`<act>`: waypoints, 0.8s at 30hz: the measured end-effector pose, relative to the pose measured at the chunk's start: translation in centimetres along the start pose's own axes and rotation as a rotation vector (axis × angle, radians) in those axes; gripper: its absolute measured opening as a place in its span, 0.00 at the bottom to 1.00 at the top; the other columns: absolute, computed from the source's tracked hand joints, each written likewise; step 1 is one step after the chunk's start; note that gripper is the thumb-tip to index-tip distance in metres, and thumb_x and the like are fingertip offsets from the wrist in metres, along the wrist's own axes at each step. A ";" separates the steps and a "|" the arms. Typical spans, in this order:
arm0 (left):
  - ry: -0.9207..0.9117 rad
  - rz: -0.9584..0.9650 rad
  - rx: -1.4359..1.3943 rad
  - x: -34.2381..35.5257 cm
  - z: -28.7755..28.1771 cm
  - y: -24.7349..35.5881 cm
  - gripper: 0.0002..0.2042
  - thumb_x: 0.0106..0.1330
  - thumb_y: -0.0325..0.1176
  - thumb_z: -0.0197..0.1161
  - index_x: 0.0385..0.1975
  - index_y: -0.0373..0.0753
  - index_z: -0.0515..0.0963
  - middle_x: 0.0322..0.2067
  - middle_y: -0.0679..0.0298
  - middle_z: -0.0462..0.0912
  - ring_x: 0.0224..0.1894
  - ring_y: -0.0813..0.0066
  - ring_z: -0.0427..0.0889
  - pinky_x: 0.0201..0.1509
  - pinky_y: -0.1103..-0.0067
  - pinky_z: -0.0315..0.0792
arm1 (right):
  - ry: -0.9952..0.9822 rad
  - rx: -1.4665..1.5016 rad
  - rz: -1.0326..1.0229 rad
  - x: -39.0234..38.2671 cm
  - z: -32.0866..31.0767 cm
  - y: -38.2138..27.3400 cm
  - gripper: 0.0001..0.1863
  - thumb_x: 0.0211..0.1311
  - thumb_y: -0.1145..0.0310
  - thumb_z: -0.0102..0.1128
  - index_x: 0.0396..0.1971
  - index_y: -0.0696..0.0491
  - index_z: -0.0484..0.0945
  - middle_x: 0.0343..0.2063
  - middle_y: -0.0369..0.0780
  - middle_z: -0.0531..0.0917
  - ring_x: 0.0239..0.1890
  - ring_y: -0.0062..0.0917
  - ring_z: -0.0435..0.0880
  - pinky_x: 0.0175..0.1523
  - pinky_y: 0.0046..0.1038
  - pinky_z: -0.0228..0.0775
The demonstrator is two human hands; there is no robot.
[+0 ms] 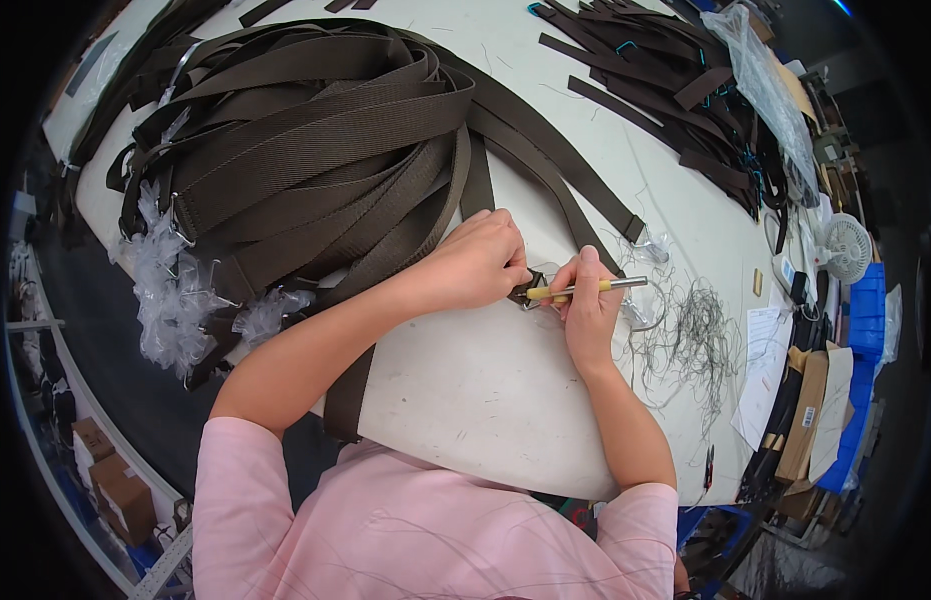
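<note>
My left hand [485, 262] is closed on the end of a dark brown webbing strap [522, 286], where a small metal fitting shows. In my right hand [591, 318] is a slim yellow pen-shaped tool [570, 291] with a silvery end. It lies across my fingers under the raised thumb, and its yellow end is at the strap end beside my left fingers. A big looped pile of the same dark webbing straps [325, 150] lies beyond my left arm. Metal hooks wrapped in clear plastic [175, 305] hang at the pile's left side.
Loose dark thread ends [697, 335] are scattered right of my right hand on the white table [465, 400]. Farther right lie a paper sheet [761, 360], thread snips [709, 467] and a small fan [846, 247]. More dark straps [675, 90] with blue bits are heaped at the far right.
</note>
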State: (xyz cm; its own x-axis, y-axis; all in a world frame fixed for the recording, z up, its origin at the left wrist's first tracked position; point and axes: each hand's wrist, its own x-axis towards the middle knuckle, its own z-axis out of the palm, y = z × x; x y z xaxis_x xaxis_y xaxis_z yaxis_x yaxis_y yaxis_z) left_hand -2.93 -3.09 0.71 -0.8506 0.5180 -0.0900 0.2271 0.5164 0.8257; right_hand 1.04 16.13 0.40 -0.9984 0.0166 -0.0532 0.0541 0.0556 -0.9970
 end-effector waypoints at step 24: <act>0.089 -0.016 0.025 0.3 0.8 0.0 0.07 0.71 0.32 0.58 0.32 0.35 0.75 0.39 0.58 0.75 0.47 0.60 0.74 0.55 0.68 0.69 | 0.120 0.025 -0.061 1.6 -0.2 0.4 0.27 0.82 0.52 0.41 0.21 0.50 0.69 0.16 0.30 0.69 0.15 0.17 0.80 0.18 0.17 0.49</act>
State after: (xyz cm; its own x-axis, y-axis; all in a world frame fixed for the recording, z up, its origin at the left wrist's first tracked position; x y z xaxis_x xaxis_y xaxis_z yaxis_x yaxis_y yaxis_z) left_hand -2.78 -2.41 0.24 -0.8925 0.4481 -0.0523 0.2245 0.5416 0.8101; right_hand -0.58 16.34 -0.10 -0.9910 0.1329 0.0136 -0.0089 0.0358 -0.9993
